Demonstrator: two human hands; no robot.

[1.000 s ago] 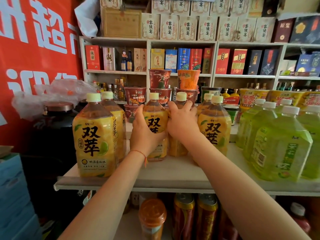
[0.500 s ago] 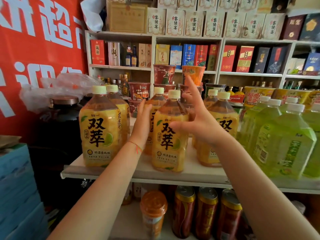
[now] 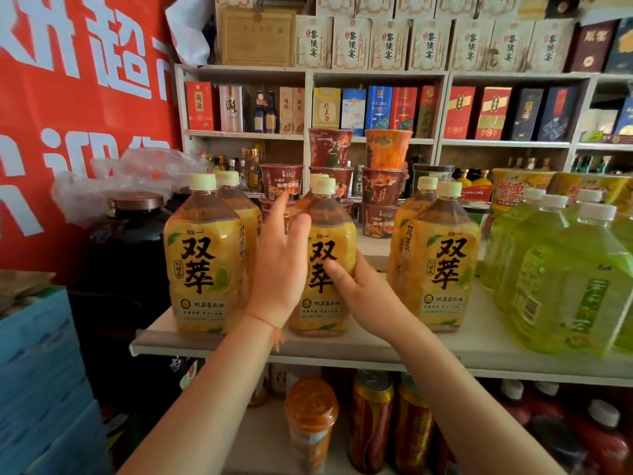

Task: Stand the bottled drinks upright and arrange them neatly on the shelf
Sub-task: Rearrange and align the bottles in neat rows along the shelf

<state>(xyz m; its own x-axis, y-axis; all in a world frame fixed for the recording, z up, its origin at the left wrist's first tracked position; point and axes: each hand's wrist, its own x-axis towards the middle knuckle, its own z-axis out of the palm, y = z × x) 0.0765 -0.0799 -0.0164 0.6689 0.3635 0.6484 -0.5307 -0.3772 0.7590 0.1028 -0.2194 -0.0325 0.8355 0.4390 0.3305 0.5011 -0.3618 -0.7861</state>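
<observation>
Between my two hands stands the middle yellow-labelled plastic tea bottle with a pale cap [image 3: 322, 269], upright near the front edge of the white shelf board [image 3: 394, 347]. My left hand [image 3: 279, 265] lies against its left side, fingers fairly straight and reaching up toward the shoulder, thumb laid over the front of the label. My right hand [image 3: 356, 286] cups the lower right side, thumb pressed on the label; its other fingers go round behind, so I cannot tell how tightly they curl.

I judge this bottle full and fairly heavy, with thin walls that would give under a hard squeeze and a glossy sleeve that could slip. The best hold is low on the labelled body with both palms, not the cap.

Just left stands a pair of matching yellow bottles [image 3: 205, 258], and to the right another pair [image 3: 442, 258], all upright. Beyond those sit pale green bottles with white caps [image 3: 565, 286]. Stacked instant noodle cups [image 3: 383, 186] stand behind, and orange-lidded jars and cans [image 3: 342, 423] fill the shelf below.
</observation>
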